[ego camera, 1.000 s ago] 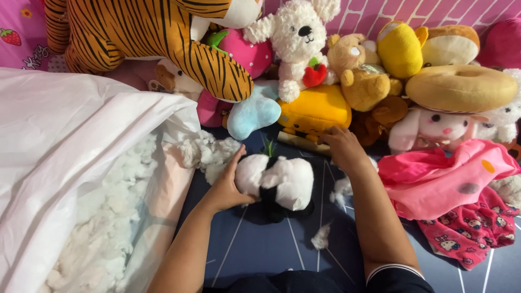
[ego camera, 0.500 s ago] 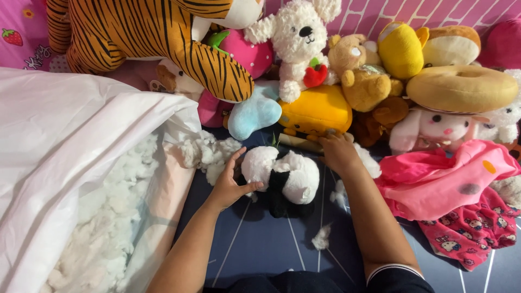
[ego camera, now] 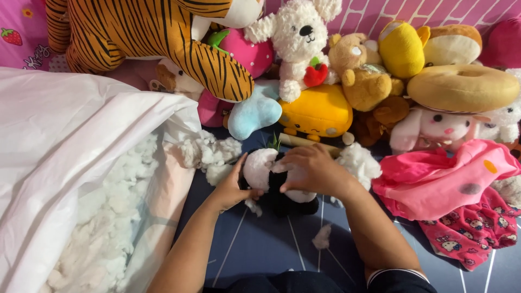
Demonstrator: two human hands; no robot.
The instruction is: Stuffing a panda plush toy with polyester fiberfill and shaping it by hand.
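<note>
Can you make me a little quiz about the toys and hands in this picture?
1. True or false: both hands touch the black and white plush toy.
2. Which hand covers the toy's top: A the left hand, or B the right hand?
3. What fills the white bag?

Key: 1 true. 2 B. 3 White stuffing.

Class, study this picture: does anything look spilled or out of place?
Yes. Loose white stuffing has spilled from the open white bag onto the dark mat; one stray tuft lies apart, below the panda toy.
</note>
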